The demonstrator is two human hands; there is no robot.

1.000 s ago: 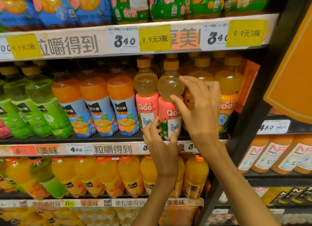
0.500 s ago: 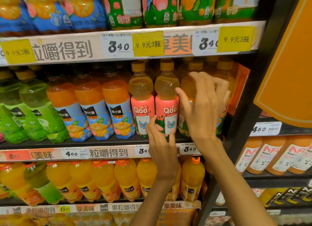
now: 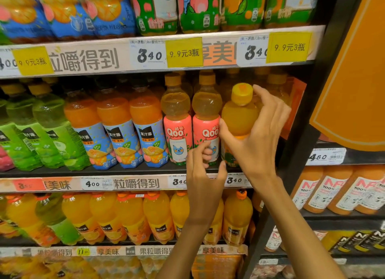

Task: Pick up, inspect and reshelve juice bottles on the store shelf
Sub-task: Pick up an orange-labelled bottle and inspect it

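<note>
An orange Qoo juice bottle (image 3: 239, 116) with a yellow cap tilts forward out of its row on the middle shelf (image 3: 116, 171). My right hand (image 3: 256, 139) grips its body, thumb on the left side and fingers round the right, one finger near the cap. Two pink-labelled Qoo bottles (image 3: 177, 132) stand upright just left of it. In front of the second pink bottle's lower label, my left hand (image 3: 203, 174) hovers with fingers loosely curled and holds nothing.
Orange juice bottles with blue labels (image 3: 116, 128) and green bottles (image 3: 48, 128) fill the shelf's left. Price strips (image 3: 83, 57) run along the shelf edges. A black upright post (image 3: 300, 145) stands right of my right hand, with NFC bottles (image 3: 329, 191) beyond.
My right hand left the pink bottle, moved right to the orange bottle and pulled it forward out of the row. My left hand stayed low by the pink bottles.
</note>
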